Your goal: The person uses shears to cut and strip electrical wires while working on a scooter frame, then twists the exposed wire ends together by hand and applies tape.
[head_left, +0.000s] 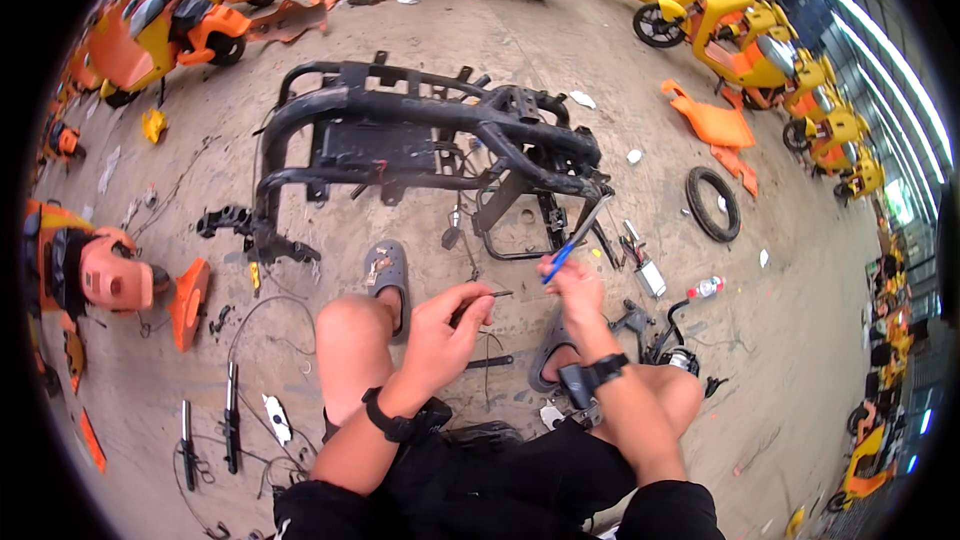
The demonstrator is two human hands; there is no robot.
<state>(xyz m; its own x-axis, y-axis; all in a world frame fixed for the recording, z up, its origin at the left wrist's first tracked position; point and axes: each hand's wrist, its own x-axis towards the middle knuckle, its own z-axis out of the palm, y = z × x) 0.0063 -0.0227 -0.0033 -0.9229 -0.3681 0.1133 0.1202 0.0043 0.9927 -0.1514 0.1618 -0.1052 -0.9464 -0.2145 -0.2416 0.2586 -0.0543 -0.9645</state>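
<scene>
My left hand is closed, with a thin dark rod-like piece sticking out from its fingertips. My right hand is wrapped round a blue-handled tool, whose slim grey end points up and away; its exact kind is hard to make out. Both hands are held apart from each other, above the floor between my knees. Just beyond them a black scooter frame lies on the floor, with tubes, brackets and some loose wiring. The tool's far end overlaps the frame's right end in view; I cannot tell if they touch.
Two shock absorbers and loose cables lie at the lower left. A silver box-shaped part, a bottle and a tyre lie to the right. Orange panels are scattered about. Yellow and orange scooters stand all around.
</scene>
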